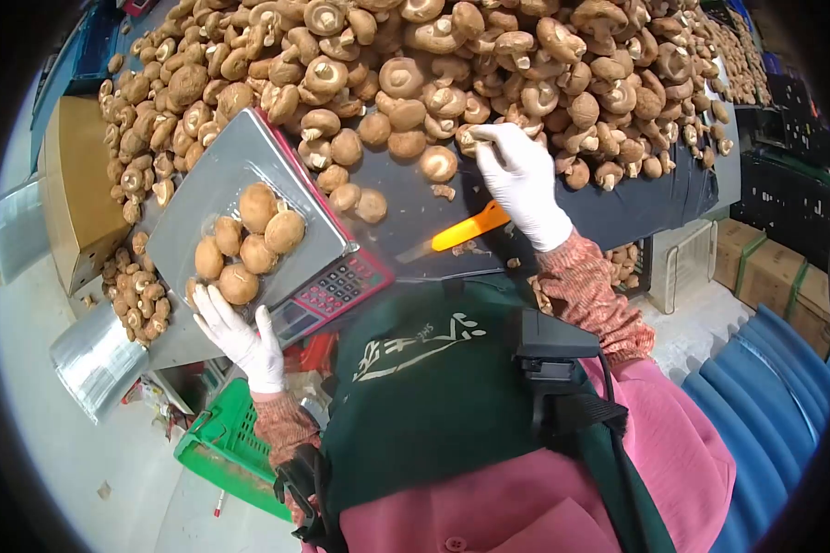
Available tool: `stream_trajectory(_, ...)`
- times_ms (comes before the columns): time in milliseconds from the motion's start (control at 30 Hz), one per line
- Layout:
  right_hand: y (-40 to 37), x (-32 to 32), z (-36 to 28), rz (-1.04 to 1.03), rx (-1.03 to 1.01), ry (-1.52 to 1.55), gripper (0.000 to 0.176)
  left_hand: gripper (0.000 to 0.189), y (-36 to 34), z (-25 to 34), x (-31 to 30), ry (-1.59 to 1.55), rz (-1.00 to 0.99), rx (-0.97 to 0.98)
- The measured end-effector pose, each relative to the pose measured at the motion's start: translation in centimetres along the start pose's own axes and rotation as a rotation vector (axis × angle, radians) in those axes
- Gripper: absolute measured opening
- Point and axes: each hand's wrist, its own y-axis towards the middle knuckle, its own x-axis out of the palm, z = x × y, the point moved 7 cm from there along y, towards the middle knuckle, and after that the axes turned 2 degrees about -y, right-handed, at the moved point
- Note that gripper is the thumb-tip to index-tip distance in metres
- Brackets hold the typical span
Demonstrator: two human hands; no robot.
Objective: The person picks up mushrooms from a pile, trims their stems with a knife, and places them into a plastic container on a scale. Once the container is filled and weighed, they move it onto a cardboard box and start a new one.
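Note:
My left hand (240, 341), in a white glove, lies at the near edge of the scale's grey tray (180, 226). Its fingers are stretched out and the thumb stands apart; the fingertips touch or nearly touch a brown mushroom (238, 284). Several other mushrooms (258, 207) sit cap up on that tray. My right hand (523, 184), also gloved, reaches to the front of the large mushroom pile (415, 74). Thumb and fingers are closed on a mushroom (467, 140), partly hidden by the fingertips. Below that hand lies a knife with an orange handle (470, 227).
The red scale has a keypad (341, 284) facing me. A cardboard box (83, 184) stands left of the pile, above a metal bucket (101, 359). A green basket (235, 442) is on the floor. Cartons (765, 267) and blue corrugated material (756, 396) are at right.

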Motion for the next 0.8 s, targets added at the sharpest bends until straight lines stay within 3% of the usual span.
stream_trajectory(100, 1.4, 1.9, 0.0, 0.018, -0.123, -0.184, 0.032, 0.075, -0.4, -1.0, 0.1, -0.012, 0.002, 0.062)
stream_trajectory(233, 3.3, 4.7, 1.5, -0.100, -0.025, -0.329, 0.043, 0.077, -0.4, -2.2, -0.2, -0.017, 0.013, 0.080)
stream_trajectory(333, 3.4, 4.5, 2.0, -0.137, 0.062, -0.164, 0.044, 0.081, -0.2, -1.4, -1.4, -0.110, 0.104, 0.044)
stream_trajectory(367, 3.0, 4.2, 2.7, -0.091, 0.079, -0.009, 0.044, 0.081, -0.3, -0.8, -2.2, -0.157, 0.148, 0.017)
stream_trajectory(467, 1.1, 4.2, 4.1, -0.361, 0.658, 0.915, 0.038, 0.075, 0.9, 2.9, -4.3, -0.381, 0.287, -0.006)
stream_trajectory(500, 1.2, 3.2, 1.4, -0.325, 0.691, 1.197, 0.036, 0.072, 1.5, 4.6, -4.5, -0.447, 0.302, -0.011)
stream_trajectory(600, 0.1, 3.7, 0.0, -0.373, 0.797, 1.529, 0.039, 0.066, 3.8, 9.7, -4.0, -0.670, 0.238, 0.000)
stream_trajectory(700, -0.8, 3.6, -3.0, -0.474, 0.773, 1.551, 0.044, 0.067, 5.6, 12.7, -1.5, -0.977, -0.028, -0.053)
stream_trajectory(733, -1.2, 3.7, -4.2, -0.505, 0.773, 1.553, 0.044, 0.067, 6.0, 13.4, -1.0, -1.015, 0.012, -0.037)
stream_trajectory(767, -1.9, 4.3, -4.6, -0.524, 0.813, 1.454, 0.052, 0.071, 6.5, 14.6, -1.5, -1.043, -0.082, -0.118)
stream_trajectory(800, -2.5, 4.4, -5.4, -0.568, 0.752, 1.335, 0.049, 0.076, 6.8, 15.6, -1.4, -1.190, -0.012, -0.053)
